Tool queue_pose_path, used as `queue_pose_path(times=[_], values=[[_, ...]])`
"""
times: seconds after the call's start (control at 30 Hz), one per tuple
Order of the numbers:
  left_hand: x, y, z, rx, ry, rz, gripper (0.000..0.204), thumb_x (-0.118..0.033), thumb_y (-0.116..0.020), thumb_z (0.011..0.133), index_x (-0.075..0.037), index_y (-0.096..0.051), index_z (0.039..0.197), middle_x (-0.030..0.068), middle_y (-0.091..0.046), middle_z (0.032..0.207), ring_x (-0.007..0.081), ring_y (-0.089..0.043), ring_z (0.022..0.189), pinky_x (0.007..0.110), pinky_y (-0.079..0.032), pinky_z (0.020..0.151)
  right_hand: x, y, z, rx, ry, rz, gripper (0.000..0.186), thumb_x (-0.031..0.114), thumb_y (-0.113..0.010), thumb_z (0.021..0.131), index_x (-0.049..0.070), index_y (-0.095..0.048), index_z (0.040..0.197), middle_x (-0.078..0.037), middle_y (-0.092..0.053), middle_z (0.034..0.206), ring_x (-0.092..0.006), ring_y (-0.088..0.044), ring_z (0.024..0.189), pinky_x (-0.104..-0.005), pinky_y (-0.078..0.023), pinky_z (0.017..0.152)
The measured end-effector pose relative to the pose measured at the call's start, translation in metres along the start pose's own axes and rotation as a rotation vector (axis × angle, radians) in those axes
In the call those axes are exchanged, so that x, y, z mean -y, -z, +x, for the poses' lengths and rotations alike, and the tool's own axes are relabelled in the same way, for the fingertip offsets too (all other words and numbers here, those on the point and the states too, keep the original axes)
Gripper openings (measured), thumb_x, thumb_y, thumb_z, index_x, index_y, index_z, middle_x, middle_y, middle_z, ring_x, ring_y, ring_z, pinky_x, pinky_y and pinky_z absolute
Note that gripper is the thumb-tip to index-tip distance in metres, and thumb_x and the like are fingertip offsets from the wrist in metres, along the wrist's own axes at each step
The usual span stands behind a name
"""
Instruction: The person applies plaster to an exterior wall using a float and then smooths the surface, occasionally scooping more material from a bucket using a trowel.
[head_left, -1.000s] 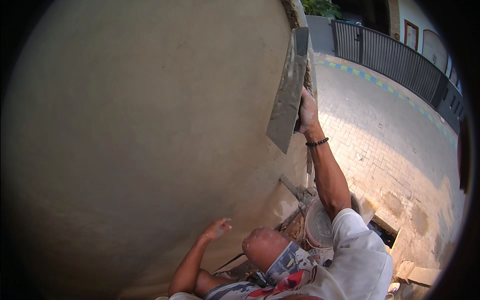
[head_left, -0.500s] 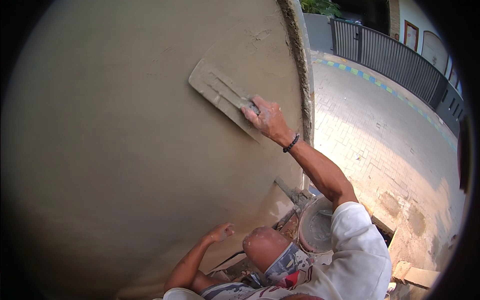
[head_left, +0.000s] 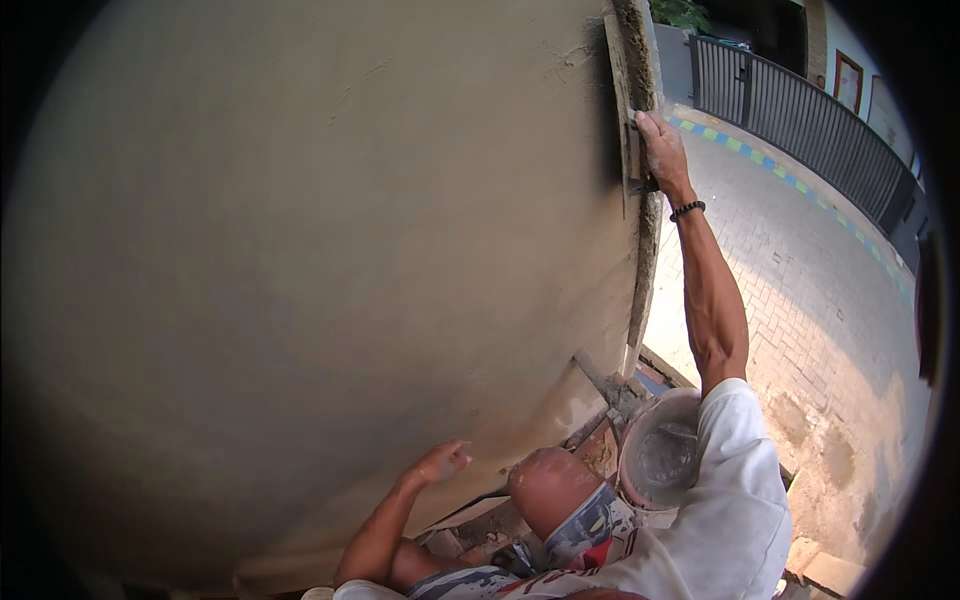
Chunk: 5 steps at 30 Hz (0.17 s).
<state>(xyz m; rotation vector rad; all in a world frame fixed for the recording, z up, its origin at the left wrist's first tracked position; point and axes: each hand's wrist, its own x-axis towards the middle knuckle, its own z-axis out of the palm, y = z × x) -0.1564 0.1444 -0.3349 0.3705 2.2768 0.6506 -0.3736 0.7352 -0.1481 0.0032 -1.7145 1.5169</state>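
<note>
My right hand (head_left: 664, 155) is closed around the handle of a plastering trowel (head_left: 621, 90) at the right edge of the grey plastered wall (head_left: 330, 240). The long blade appears nearly edge-on, upright along that edge, and casts a dark shadow to its left. I cannot tell whether the blade touches the plaster. Low down, my left hand (head_left: 443, 463) is beside the wall, near my bent knee, with its fingers loosely bent, the index stretched out and nothing in them. Faint scratches mark the plaster near the top.
A round bucket (head_left: 660, 450) with grey wet mix and water stands right of my knee. Next to it a mortar-caked tool (head_left: 598, 380) leans near the wall. Rubble lies below. Beyond the wall's rough edge (head_left: 645, 260) are a paved yard (head_left: 790, 270) and a grey gate (head_left: 790, 95).
My right hand has carried the trowel up and right, from flat on the plaster to the wall's edge, turning the blade edge-on. My left hand has hardly moved.
</note>
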Motion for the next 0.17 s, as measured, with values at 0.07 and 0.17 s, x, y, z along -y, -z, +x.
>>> queue_pose_path(times=[0.07, 0.17], values=[[-0.002, -0.003, 0.007, -0.018, -0.042, -0.030, 0.049, -0.032, -0.062, 0.092, -0.003, -0.052, 0.131, 0.0136, -0.065, 0.098, 0.0259, -0.062, 0.090, 0.039, -0.048, 0.084, 0.017, -0.024, -0.033, 0.114, 0.113, -0.158, 0.046, 0.041, -0.055, 0.093, -0.002, -0.056, 0.078, -0.007, -0.045, 0.064, -0.0170, -0.043, 0.063, -0.0344, -0.039, 0.059], [0.018, -0.008, 0.032, 0.025, -0.018, -0.045, 0.050, -0.033, -0.062, 0.092, -0.004, -0.052, 0.131, 0.0149, -0.066, 0.102, 0.0263, -0.062, 0.093, 0.038, -0.048, 0.085, 0.049, -0.075, -0.093, 0.215, 0.108, -0.252, 0.047, 0.046, -0.057, 0.088, 0.000, -0.064, 0.086, -0.021, -0.067, 0.085, -0.0314, -0.065, 0.081, -0.0402, -0.049, 0.078]])
